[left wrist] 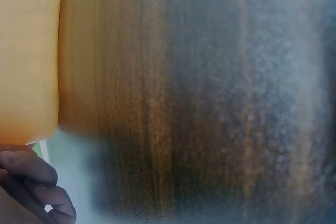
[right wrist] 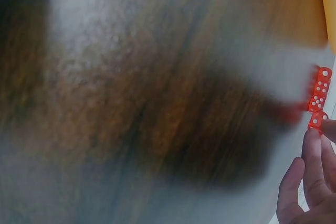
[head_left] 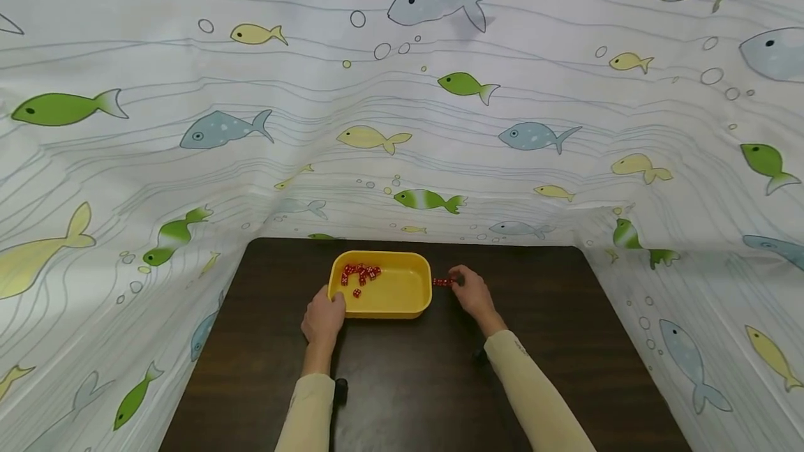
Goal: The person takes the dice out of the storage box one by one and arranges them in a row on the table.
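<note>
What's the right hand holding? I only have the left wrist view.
Observer: The right hand pinches a red die at the end of a short row of dice.
Operator: Where's that row?
Observer: On the table, just right of the yellow tub.
Operator: Anything in the tub?
Observer: Yes, more red dice, mostly bunched toward its left end.

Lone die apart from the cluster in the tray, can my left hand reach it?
Likely yes: nothing covers that die, and your left hand is close, though it may need to release the tray.
</note>
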A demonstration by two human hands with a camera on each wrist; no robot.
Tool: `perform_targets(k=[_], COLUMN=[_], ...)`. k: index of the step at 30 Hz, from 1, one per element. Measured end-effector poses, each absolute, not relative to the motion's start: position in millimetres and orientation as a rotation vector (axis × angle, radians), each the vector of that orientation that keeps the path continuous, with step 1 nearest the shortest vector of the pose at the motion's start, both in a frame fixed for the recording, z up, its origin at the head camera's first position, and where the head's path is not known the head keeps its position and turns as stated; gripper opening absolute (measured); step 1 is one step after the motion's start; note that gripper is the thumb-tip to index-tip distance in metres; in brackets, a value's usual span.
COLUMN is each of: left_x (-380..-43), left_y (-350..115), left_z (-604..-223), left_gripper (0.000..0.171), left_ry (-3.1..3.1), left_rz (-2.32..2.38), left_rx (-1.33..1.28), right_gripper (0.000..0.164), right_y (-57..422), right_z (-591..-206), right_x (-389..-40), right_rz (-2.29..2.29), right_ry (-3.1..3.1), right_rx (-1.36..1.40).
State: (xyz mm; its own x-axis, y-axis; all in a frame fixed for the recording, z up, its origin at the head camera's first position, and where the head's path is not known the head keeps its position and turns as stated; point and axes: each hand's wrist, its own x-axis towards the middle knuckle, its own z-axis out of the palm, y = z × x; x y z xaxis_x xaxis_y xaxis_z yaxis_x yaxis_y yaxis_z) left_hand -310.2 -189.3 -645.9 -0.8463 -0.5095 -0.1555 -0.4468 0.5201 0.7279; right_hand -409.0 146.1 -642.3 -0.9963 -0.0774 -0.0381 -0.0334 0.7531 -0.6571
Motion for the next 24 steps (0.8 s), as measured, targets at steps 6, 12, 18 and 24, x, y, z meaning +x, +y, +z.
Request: perform_targets(k=[6, 12, 18, 24], left_x=[-309.2, -310.9, -310.9, -310.0], left_y=[-188.6, -188.5, -188.7, -189.8], left_z=[-645.5, -645.9, -645.2, -646.7], left_gripper=[0.039, 0.039, 0.035, 0.034], left_ry=[-2.672, -2.660, -2.655, -2.661], left_rz=[-1.239, -1.243, -1.252, -1.257], left_rx=[0.845, 0.830, 0.828, 0.827], right_gripper=[0.031, 0.032, 0.032, 0.032], right_y=[147.6, 148.1, 147.0, 147.5], right_z=[-642.0, -641.3, -641.9, -646.9], right_x=[-410.5, -411.7, -412.9, -412.4], right_rz=[-1.098, -1.085, -1.079, -1.071], right_ry=[2.874, 2.874, 2.864, 2.860], right_rx=[-0.086, -0.091, -0.083, -0.066])
